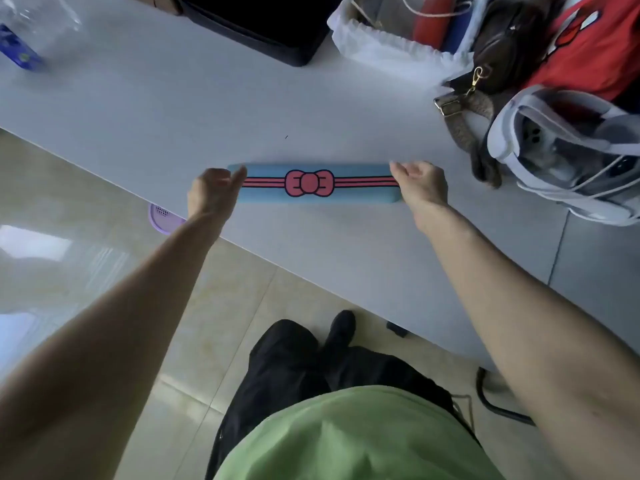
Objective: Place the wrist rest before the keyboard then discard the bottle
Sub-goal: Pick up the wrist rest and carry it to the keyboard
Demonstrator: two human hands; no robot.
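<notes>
A long blue wrist rest (277, 192) with red stripes and a pink bow lies on the white table (173, 109), near its front edge. My left hand (213, 192) grips its left end and my right hand (420, 183) grips its right end. A clear plastic bottle (31, 29) with a blue label lies at the far left corner of the table. A dark keyboard-like object (256, 22) sits at the back of the table, partly cut off by the frame.
At the right stand a white drawstring bag (388, 46), a brown bag with a strap (495, 53), a red cloth (588, 39) and a white headset-like device (568, 150). A purple round object (161, 218) peeks from under the table edge. Tiled floor lies below.
</notes>
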